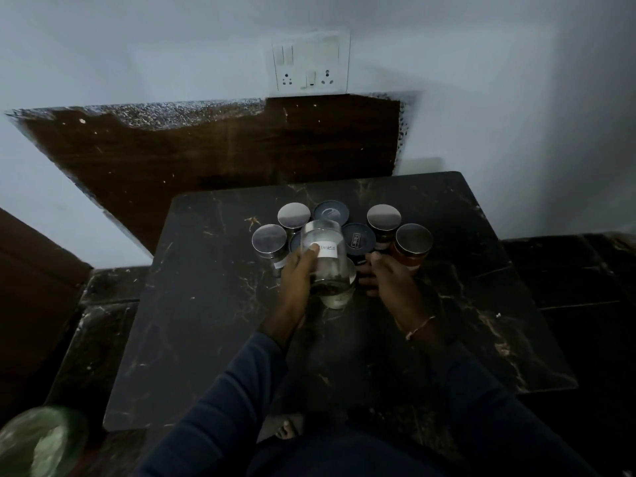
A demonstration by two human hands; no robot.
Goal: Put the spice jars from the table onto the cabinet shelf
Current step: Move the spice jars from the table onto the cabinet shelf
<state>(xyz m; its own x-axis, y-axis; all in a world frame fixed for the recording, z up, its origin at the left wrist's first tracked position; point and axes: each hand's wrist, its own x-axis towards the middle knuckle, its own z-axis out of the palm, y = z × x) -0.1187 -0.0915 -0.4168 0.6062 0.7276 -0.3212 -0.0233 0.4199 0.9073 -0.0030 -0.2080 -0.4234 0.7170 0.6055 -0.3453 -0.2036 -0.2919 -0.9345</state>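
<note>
Several spice jars with round metal or dark lids stand clustered at the far middle of the dark marble table (213,339). My left hand (296,275) grips a clear glass jar (325,259) with a white label, lifted and tilted above the cluster. My right hand (385,275) rests among the jars, its fingers reaching around a dark-lidded jar (358,239); the grip itself is hidden. A jar with reddish contents (413,244) stands just right of that hand. No cabinet shelf is in view.
A dark wooden panel (206,156) leans on the wall behind the table, under a white socket plate (309,63). A brown cabinet side (31,297) is at the left. A greenish glass object (38,442) sits blurred at the bottom left. Dark floor surrounds the table.
</note>
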